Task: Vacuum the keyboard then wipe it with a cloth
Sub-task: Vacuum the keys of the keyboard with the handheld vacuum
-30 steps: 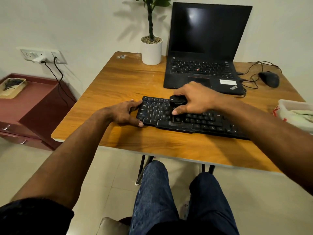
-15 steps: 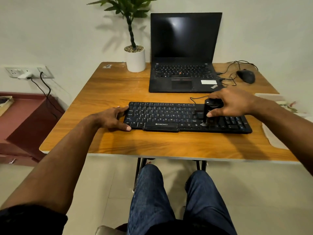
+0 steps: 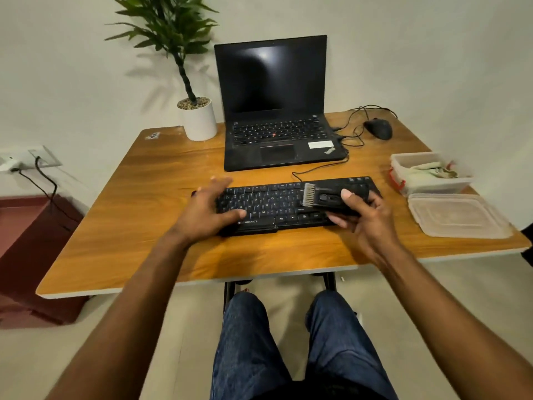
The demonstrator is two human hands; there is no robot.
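So the black keyboard (image 3: 291, 206) sits across the front middle of the wooden desk (image 3: 161, 186). My right hand (image 3: 363, 215) has its fingers wrapped round the little black vacuum (image 3: 326, 199), held tipped on its side above the right half of the keys, brush end pointing left. Left hand (image 3: 206, 210) is spread loose over the keyboard's left end, gripping nothing. Behind it there's the laptop (image 3: 277, 111), a potted plant (image 3: 199, 116), a mouse (image 3: 378, 128). Off right, a plastic tub (image 3: 403, 176) with a cloth (image 3: 429, 171) inside, lid (image 3: 458, 215) beside it.
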